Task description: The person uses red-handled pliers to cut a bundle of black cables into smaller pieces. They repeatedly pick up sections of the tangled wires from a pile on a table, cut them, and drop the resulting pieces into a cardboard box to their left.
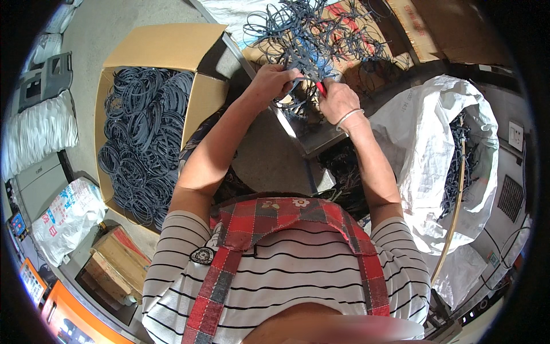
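My right hand (339, 102) is closed around red-handled cutting pliers (321, 88), whose dark jaws point up and left. Between the thumb and fingers of my left hand (273, 85) is a thin dark rubber-like ring (294, 89), near those jaws. Whether the jaws touch it I cannot tell. Beyond both hands lies a tangled heap of similar dark rings with small branching stubs (292, 32), spread over a printed cardboard sheet (343, 58) on the work table.
A cardboard box (150, 47) full of dark loops (146, 129) stands at the left. At the right, a white woven sack (423, 129) with a bent wooden strip (456, 202) across its mouth holds dark scraps (457, 172). The table's metal edge (285, 122) runs below my hands.
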`<act>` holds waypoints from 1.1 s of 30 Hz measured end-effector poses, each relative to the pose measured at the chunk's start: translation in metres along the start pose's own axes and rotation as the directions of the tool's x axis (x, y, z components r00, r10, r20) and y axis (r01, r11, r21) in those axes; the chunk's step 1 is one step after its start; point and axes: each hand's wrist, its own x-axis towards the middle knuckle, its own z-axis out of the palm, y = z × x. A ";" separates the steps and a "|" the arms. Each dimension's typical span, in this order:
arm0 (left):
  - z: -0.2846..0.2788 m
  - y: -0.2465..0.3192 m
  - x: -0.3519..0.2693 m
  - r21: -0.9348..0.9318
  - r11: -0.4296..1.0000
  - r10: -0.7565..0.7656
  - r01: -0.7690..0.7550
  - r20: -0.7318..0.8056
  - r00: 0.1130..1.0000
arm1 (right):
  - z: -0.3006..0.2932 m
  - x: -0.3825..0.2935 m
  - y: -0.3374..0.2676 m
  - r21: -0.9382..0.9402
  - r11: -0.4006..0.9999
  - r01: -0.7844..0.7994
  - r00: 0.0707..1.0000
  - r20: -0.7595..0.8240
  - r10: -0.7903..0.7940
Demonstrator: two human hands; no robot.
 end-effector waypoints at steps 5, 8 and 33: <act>-0.001 0.004 -0.004 0.048 0.998 0.036 -0.032 -0.082 0.996 | 0.017 0.013 0.020 0.267 0.957 -0.112 0.972 -0.172 0.162; -0.007 0.005 0.002 0.091 0.991 0.127 -0.103 -0.312 0.942 | 0.029 0.033 0.060 0.611 0.769 -0.186 0.859 -0.278 0.429; -0.058 0.036 -0.020 -0.187 0.869 0.220 -0.459 -0.683 0.696 | 0.229 0.150 0.003 0.569 0.798 -0.200 0.971 0.221 0.086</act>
